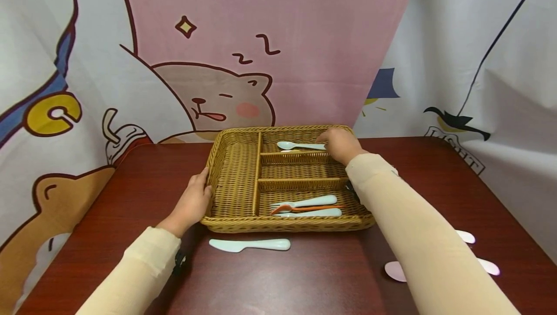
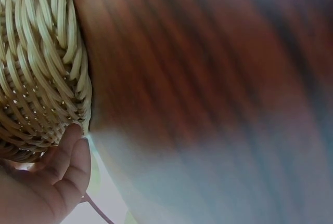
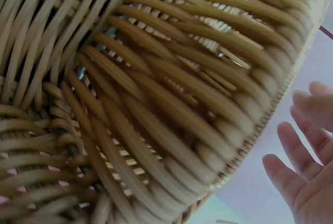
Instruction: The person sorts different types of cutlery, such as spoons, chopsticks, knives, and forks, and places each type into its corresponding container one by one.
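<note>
A woven wicker basket [image 1: 287, 224] with dividers stands on the table. My left hand [image 1: 193, 204] rests against its left side, and its fingers [image 2: 78, 164] touch the outer weave in the left wrist view. Over the back right compartment is my right hand [image 1: 342, 145], beside the handle end of a pale spoon [image 1: 300, 145]. The right wrist view shows its fingers [image 3: 283, 180] spread past the basket rim, holding nothing. In the front compartment lie a pale fork [image 1: 313, 202], an orange utensil [image 1: 304, 208] and another pale utensil [image 1: 319, 213].
A pale table knife [image 1: 250, 245] lies in front of the basket. On the table at right, pink utensils [image 1: 395, 271] and a whitish handle [image 1: 466, 236] are partly hidden by my right sleeve. A printed curtain [image 1: 330, 39] hangs behind the table.
</note>
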Tool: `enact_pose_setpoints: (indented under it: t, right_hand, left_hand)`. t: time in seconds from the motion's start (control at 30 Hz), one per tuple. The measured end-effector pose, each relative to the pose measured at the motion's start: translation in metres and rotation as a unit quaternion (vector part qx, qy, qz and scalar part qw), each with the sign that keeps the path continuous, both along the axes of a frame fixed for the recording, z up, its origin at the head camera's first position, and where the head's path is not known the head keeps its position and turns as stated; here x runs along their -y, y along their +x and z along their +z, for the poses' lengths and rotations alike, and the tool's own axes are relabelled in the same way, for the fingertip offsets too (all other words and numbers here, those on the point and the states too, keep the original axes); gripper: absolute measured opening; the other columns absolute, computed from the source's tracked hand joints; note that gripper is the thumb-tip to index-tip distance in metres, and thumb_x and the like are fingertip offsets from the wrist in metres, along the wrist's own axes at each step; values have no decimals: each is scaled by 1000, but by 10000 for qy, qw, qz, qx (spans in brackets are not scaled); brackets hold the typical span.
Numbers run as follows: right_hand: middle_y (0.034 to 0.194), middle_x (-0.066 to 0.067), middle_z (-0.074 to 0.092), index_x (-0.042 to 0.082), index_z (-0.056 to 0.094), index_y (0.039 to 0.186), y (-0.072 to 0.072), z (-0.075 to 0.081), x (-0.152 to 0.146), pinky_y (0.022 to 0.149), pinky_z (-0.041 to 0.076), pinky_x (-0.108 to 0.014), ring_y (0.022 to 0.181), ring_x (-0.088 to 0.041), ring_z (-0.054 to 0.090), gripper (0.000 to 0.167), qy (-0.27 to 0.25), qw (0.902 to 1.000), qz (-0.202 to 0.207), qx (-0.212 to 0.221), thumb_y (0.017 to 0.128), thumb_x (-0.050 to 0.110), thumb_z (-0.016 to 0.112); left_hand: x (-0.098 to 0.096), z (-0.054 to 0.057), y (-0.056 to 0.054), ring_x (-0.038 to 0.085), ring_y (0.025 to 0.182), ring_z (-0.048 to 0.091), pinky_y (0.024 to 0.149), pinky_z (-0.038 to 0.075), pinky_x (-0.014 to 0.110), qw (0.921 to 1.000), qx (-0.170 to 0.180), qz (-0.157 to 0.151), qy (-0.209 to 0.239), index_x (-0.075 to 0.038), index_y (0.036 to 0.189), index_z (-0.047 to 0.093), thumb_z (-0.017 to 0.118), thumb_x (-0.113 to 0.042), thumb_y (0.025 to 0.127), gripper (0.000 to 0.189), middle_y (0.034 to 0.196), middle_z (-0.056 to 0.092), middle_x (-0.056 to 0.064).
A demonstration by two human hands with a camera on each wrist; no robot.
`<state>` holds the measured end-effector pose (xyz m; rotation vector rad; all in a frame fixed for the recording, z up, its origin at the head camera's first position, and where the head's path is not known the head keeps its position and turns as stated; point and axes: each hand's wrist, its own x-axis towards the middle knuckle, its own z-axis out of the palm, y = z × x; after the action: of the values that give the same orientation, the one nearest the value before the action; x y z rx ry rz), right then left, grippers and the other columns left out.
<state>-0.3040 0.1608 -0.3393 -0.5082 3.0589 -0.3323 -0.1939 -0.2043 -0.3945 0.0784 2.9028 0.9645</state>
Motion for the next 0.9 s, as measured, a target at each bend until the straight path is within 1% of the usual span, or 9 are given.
enact_pose_setpoints:
  t: [0.07, 0.17, 0.37, 0.47, 0.63, 0.77, 0.9]
  right_hand:
    - [123, -15, 64, 10, 69, 121, 3, 3, -1, 90, 50, -47, 111, -33, 60, 32, -40, 9999, 92, -139, 92, -1, 61]
    - [123, -16, 64, 8, 69, 121, 7, 8, -2, 92, 48, -48, 112, -34, 58, 32, -148, 9995, 168, -238, 91, 0, 63]
    - [131, -17, 57, 7, 65, 126, 19, 22, -6, 94, 46, -50, 121, -36, 52, 35, -574, 9982, 169, -60, 92, 0, 62]
    - [131, -17, 57, 7, 65, 126, 28, 30, -8, 97, 44, -51, 123, -37, 51, 35, -737, 9969, 261, -106, 93, 0, 61]
    - [129, -17, 58, 7, 65, 126, 43, 40, -13, 99, 42, -51, 122, -36, 51, 33, -1005, 9935, 428, -331, 94, 2, 60]
    - [128, -16, 59, 7, 65, 125, 57, 45, -15, 100, 42, -51, 121, -36, 52, 31, -1190, 9900, 534, -539, 94, 4, 60]
    - [126, -16, 60, 6, 66, 124, 71, 47, -19, 98, 42, -51, 119, -36, 53, 30, -1363, 9866, 532, -723, 94, 5, 61]
  left_hand:
    - [0, 1, 0, 43, 135, 33, 108, 31, 55, 10000, -23, -21, -11, 3, 154, 7, 32, -13, 105, 57, 147, 24, 30]
    - [0, 2, 0, 43, 135, 33, 108, 31, 55, 10000, -46, -28, -28, 3, 154, 7, 32, -13, 105, 57, 147, 24, 30]
    - [0, 0, 0, 43, 135, 33, 108, 31, 56, 10000, -46, -15, -56, 3, 154, 7, 32, -13, 105, 57, 147, 24, 31]
    - [0, 0, 0, 44, 134, 33, 108, 30, 56, 10000, -63, -31, -69, 4, 153, 7, 32, -12, 105, 57, 146, 24, 31]
    - [0, 0, 1, 44, 135, 32, 109, 29, 56, 10000, -29, -9, -47, 4, 153, 7, 32, -13, 105, 57, 147, 23, 31]
    - [-1, 1, 2, 43, 136, 31, 109, 29, 56, 10000, -5, 5, -57, 4, 153, 7, 33, -13, 105, 57, 147, 23, 31]
    - [-1, 2, 2, 44, 135, 32, 108, 30, 56, 9999, -25, -11, -97, 4, 153, 7, 33, -12, 105, 57, 147, 24, 31]
